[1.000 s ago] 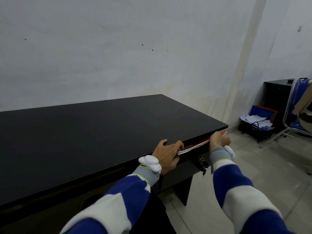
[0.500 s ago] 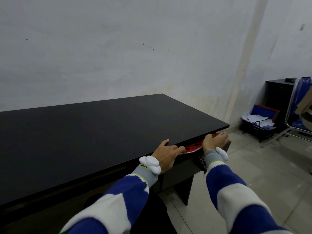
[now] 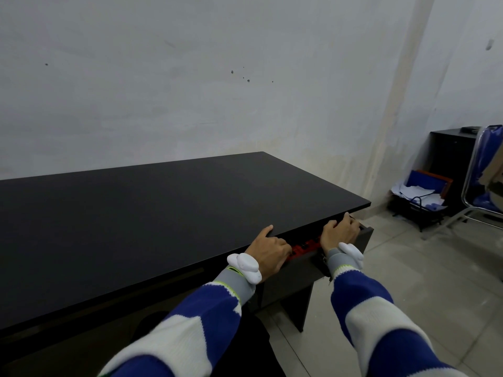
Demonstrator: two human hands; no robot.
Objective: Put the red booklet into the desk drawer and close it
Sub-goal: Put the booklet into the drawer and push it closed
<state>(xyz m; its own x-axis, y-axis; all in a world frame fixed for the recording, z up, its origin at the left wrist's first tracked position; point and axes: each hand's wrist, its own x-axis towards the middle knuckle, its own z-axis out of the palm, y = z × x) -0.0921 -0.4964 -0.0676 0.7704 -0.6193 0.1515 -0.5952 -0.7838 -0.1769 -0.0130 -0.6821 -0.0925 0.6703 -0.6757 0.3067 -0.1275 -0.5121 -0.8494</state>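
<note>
Both hands work at the open drawer under the front edge of the black tabletop [image 3: 163, 213]. Left hand [image 3: 268, 254]: index finger extended onto the tabletop edge, remaining fingers curled down over the left end of the red booklet [image 3: 304, 246]; whether they pinch it or only press on it cannot be told. Right hand [image 3: 340, 232]: palm down, fingers spread loosely and reaching into the drawer [image 3: 364, 235] over the right end of the booklet; no firm grasp is visible. Each wrist carries a white device on a grey band.

Booklet position: lying in the drawer just below the tabletop edge, with only a short red strip showing between the two hands.

Step in hand, as judged: placing the booklet, which appears nearly complete. Next move calls for releasing the booklet, clearing all fingers from the gap, then pushing the drawer front squarely until it shuts. Risk: a raised booklet edge may catch under the tabletop.

Surroundings: bare black tabletop, plain pale wall, tiled floor [image 3: 435, 281]. To the right stand a dark cabinet [image 3: 449, 153], a rack of papers [image 3: 416, 194] and a chair [image 3: 487, 170].
</note>
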